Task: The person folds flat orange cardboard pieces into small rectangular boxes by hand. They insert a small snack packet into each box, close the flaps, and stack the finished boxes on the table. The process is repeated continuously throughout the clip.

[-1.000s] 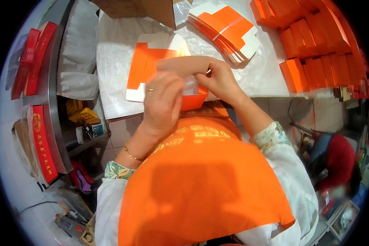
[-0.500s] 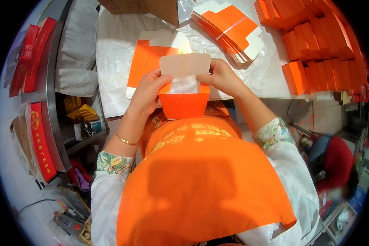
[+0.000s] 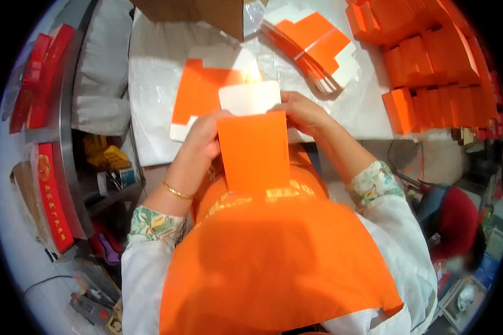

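While the left hand [image 3: 205, 134] and right hand [image 3: 302, 111] grip the orange box [image 3: 254, 153] between them near its top edge, some fingers hidden, it has swung from showing its opening half a second ago to presenting a broad face, up against the apron [image 3: 279, 245]! Its white flap [image 3: 250, 97] still stands up, so closing looks unfinished, and beyond lies the flat carton blank [image 3: 187, 92] on the white-covered table [image 3: 156, 128].

An orange apron [image 3: 285, 268] with yellow lettering [image 3: 288, 192] toward its twelve o'clock end covers a white garment [image 3: 399, 245]. Its sleeves [image 3: 142, 273] meet green-and-yellow floral cuffs [image 3: 156, 224] at eight and three o'clock; a gold-coloured bangle [image 3: 176, 193] circles the left wrist [image 3: 185, 177].
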A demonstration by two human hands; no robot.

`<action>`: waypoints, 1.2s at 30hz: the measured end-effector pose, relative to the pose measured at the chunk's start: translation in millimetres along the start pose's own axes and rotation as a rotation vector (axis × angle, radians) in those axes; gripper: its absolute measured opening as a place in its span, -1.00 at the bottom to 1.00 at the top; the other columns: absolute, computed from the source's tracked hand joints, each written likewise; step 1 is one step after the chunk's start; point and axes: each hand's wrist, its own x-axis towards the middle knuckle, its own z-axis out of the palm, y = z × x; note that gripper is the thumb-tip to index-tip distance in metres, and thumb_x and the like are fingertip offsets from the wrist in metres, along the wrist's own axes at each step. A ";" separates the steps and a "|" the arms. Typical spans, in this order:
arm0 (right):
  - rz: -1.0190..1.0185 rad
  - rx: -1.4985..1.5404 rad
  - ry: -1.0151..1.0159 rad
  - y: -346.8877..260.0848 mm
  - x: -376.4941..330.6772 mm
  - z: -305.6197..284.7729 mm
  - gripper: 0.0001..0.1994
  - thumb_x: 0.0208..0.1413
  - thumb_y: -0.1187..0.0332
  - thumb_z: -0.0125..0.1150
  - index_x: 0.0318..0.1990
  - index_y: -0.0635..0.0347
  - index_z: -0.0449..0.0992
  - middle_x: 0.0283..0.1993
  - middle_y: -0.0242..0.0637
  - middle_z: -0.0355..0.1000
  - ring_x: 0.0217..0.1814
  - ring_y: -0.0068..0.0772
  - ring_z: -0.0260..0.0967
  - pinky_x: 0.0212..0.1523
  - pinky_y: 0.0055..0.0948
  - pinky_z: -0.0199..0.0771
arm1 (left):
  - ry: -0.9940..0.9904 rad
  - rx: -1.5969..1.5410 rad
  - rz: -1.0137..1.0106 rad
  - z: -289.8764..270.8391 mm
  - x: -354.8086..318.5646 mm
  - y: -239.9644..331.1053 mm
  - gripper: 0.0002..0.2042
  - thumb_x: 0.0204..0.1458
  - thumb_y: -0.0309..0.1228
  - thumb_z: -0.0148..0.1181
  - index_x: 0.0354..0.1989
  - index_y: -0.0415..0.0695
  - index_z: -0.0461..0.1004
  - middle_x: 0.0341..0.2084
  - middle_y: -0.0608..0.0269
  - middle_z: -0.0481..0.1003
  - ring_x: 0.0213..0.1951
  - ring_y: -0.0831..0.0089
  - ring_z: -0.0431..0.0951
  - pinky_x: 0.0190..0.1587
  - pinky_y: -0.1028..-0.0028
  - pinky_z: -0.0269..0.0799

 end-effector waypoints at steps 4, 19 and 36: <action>-0.041 0.165 -0.045 18.4 -0.1 6.3 -0.65 0.12 0.50 0.11 0.08 0.39 0.41 -0.05 -0.19 0.51 -0.10 -0.47 0.52 -0.04 -0.52 0.53 | -0.140 -0.143 0.037 -18.5 3.9 -19.1 -0.70 0.05 -0.60 0.01 -0.02 -0.41 0.35 -0.21 0.03 0.51 -0.26 0.31 0.60 -0.22 0.42 0.62; -0.168 -0.173 -0.148 -18.1 -44.9 12.9 -0.69 0.05 0.53 0.08 -0.04 0.37 0.54 -0.03 -0.27 0.50 -0.12 -0.57 0.45 -0.09 -0.53 0.44 | -0.029 -0.267 0.211 6.6 -31.1 -40.7 -0.73 0.08 -0.56 0.02 -0.04 -0.32 0.45 -0.19 0.18 0.53 -0.22 0.47 0.57 -0.15 0.51 0.55; -0.856 -0.551 -0.301 -23.3 -88.6 41.1 -0.43 0.18 -0.01 -0.08 0.02 0.36 0.55 0.17 0.07 0.37 0.24 -0.05 0.33 0.25 -0.20 0.28 | -0.337 0.140 0.594 8.3 -80.0 -38.5 -0.67 0.23 -0.38 -0.23 -0.09 -0.29 0.48 0.02 -0.04 0.49 0.06 0.26 0.48 0.14 0.36 0.37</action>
